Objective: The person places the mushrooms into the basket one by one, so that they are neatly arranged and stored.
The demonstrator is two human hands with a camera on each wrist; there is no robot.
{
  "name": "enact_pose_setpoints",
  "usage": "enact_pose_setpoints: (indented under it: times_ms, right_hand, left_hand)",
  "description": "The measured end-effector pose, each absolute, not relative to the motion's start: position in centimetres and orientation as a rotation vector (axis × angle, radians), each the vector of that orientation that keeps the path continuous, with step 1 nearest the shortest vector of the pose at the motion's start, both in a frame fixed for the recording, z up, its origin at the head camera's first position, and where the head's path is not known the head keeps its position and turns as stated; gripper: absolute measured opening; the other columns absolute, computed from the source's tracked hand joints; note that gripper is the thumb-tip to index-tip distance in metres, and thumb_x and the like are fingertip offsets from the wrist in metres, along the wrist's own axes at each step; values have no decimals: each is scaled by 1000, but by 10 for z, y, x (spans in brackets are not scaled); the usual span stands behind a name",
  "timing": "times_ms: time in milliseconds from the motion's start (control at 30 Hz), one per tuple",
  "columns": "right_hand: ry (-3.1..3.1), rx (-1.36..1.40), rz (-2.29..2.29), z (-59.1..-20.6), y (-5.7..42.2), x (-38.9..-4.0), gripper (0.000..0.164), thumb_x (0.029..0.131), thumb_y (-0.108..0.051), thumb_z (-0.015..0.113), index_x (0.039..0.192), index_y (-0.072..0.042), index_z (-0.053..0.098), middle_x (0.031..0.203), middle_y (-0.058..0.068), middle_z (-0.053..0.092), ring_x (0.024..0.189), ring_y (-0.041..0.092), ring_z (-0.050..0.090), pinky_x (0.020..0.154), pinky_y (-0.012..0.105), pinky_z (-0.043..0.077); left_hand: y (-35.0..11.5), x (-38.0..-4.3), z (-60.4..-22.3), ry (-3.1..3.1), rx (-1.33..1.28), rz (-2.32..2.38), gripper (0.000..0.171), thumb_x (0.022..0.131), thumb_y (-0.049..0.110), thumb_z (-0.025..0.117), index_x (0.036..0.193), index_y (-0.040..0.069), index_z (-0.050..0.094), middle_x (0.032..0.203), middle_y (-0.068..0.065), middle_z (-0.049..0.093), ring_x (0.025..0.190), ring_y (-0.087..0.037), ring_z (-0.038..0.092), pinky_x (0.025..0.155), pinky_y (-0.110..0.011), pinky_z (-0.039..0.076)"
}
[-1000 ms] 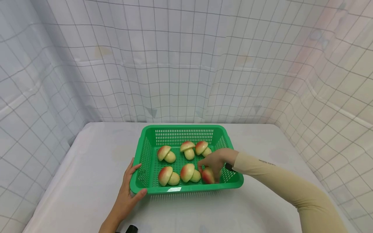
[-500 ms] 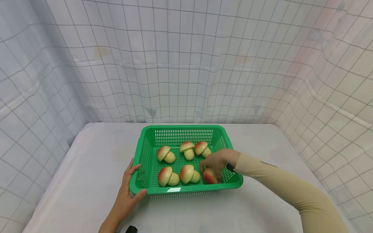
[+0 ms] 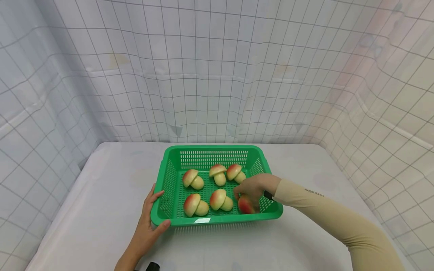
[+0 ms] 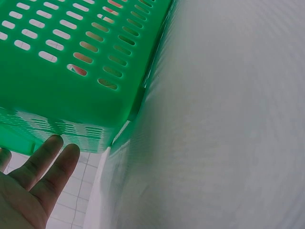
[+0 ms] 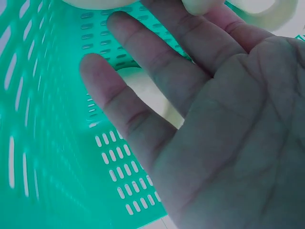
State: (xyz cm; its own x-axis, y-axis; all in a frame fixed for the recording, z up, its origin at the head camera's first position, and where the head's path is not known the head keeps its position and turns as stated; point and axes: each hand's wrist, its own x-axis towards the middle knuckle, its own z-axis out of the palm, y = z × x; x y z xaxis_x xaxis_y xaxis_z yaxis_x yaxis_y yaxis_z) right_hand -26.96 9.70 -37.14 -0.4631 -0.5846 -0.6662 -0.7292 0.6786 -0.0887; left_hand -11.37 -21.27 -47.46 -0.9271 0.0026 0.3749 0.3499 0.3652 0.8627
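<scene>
Several toy mushrooms, pale yellow with red-tinged caps, lie in a green plastic basket (image 3: 210,148). In the head view my right hand (image 3: 252,187) reaches into the basket's front right corner. It pinches a toy mushroom (image 3: 245,205) there, partly hidden by the fingers. The right wrist view shows that hand (image 5: 214,119) with its outer fingers extended. At the basket's near left corner is my left hand (image 3: 147,224), its thumb on the front rim and its fingers along the left side. In the left wrist view, straight fingers (image 4: 59,174) lie by the perforated basket wall (image 4: 47,90).
Other toy mushrooms sit in a back row, such as the middle one (image 3: 219,175), and a front row, such as the left one (image 3: 196,205). The basket stands on a white-covered table (image 3: 301,165). Grid-patterned curtains (image 3: 217,75) enclose the back and sides.
My right hand has shifted slightly to the right with the toy mushroom. The toy mushroom just left of it has tilted a little. My left hand has stayed in place.
</scene>
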Motion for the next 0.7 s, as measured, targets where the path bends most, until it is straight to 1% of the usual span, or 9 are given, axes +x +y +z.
enact_pose_setpoints:
  times_ms: [233, 300, 367, 467, 567, 633, 700]
  right_hand:
    - [2198, -1006, 257, -371, 99, -270, 58, 61, -12, 89, 104, -30, 55, 93, -10, 51, 87, 10, 49, 77, 29, 44]
    - [2197, -996, 237, -370, 99, -271, 58, 62, -12, 89, 106, -30, 55, 95, -10, 52, 89, 10, 49, 78, 30, 44]
    - [2199, -974, 193, -367, 101, -272, 60, 62, -12, 89, 110, -28, 56, 99, -11, 53, 93, 10, 50, 81, 31, 44]
    - [2215, -948, 102, -359, 103, -274, 66, 63, -14, 88, 120, -25, 56, 109, -9, 56, 104, 13, 51, 86, 33, 43]
    - [2237, -967, -19, -348, 106, -277, 70, 66, -16, 87, 128, -21, 53, 119, 0, 58, 114, 20, 50, 88, 36, 43]
    - [2266, -997, -88, -341, 109, -280, 68, 70, -20, 85, 129, -20, 52, 123, 4, 57, 116, 24, 50, 89, 38, 43]
    - [2288, -1031, -155, -335, 113, -283, 66, 74, -25, 82, 131, -18, 51, 124, 7, 57, 118, 27, 49, 90, 39, 41]
  left_hand:
    - [-212, -114, -475, -2332, -285, -1597, 76, 81, 9, 66, 147, 20, 30, 158, 0, 3, 141, -18, 6, 97, -14, 19]
    - [-212, -114, -475, -2337, -280, -1594, 76, 81, 9, 66, 147, 21, 30, 158, 0, 3, 141, -18, 6, 97, -14, 19]
    - [-212, -115, -475, -2343, -276, -1590, 76, 81, 10, 66, 147, 21, 30, 158, 0, 3, 141, -18, 6, 97, -14, 19]
    - [-213, -115, -474, -2345, -280, -1585, 76, 81, 10, 66, 147, 21, 30, 158, 0, 3, 141, -18, 6, 98, -15, 18]
    - [-215, -115, -474, -2343, -302, -1570, 76, 81, 9, 66, 147, 20, 30, 158, -1, 3, 141, -19, 6, 98, -16, 18]
    - [-216, -115, -474, -2340, -308, -1564, 77, 81, 8, 66, 148, 20, 29, 158, -1, 3, 141, -18, 5, 100, -19, 18]
    - [-217, -115, -473, -2340, -304, -1567, 79, 80, 9, 67, 148, 20, 29, 158, -1, 3, 141, -18, 5, 103, -27, 18]
